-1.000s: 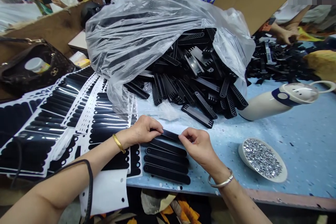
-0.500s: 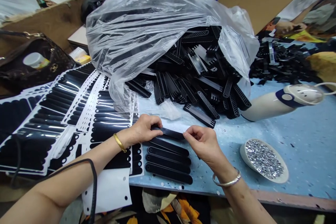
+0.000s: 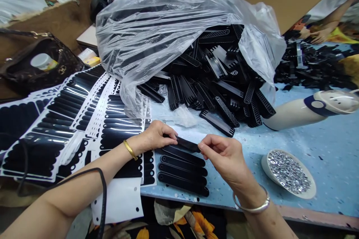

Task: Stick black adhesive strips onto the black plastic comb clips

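Observation:
Between my two hands a thin black strip (image 3: pixel 187 144) is stretched, its kind not clear beyond a flat, dark, narrow piece. My left hand (image 3: pixel 160 135) pinches its left end; my right hand (image 3: pixel 221 153) pinches the right end between thumb and fingers. Just below lie several long black rounded pieces (image 3: pixel 183 183), stacked side by side on the blue table (image 3: pixel 235 190). To the left, white sheets bearing black rounded stickers (image 3: pixel 120 130) are fanned out. Beyond my hands, black comb-ended pieces (image 3: pixel 218 114) spill from a clear plastic bag (image 3: pixel 157 26).
A white bowl of small metal parts (image 3: pixel 291 175) stands at the right. Behind it lies a cream bottle (image 3: pixel 303 110). A brown handbag (image 3: pixel 25 71) sits far left. Another person's hand (image 3: pixel 322 34) is near a pile of black parts (image 3: pixel 311 69) at the back right.
The view has shifted slightly, so everything sits a little further right. Both hands still hold the strip, which now tilts down more toward the right hand.

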The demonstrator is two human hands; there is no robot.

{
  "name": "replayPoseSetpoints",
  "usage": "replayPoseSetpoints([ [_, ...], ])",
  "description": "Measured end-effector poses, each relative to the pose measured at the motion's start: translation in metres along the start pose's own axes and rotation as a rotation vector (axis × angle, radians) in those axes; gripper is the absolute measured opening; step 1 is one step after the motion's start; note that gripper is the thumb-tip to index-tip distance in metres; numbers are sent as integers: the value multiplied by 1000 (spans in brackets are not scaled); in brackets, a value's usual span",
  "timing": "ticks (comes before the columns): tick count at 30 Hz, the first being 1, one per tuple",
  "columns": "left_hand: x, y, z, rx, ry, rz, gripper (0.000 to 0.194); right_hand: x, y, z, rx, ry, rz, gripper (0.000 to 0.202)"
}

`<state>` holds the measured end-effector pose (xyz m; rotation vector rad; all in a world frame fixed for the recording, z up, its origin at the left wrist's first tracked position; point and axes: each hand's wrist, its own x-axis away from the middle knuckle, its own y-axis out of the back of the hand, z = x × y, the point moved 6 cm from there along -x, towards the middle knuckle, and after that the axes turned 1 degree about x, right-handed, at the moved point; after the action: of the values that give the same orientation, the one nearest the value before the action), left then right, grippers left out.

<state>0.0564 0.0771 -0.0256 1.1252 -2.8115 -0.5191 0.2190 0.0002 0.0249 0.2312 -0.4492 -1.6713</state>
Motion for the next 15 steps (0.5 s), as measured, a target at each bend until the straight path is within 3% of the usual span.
replayPoseSetpoints([
  [7, -1, 2, 1, 23, 33, 9, 2, -13, 6, -44, 32, -66, -38, 21],
  [15, -1, 3, -1, 32, 44, 24, 5, -13, 4, -44, 226, 19, -87, 22],
])
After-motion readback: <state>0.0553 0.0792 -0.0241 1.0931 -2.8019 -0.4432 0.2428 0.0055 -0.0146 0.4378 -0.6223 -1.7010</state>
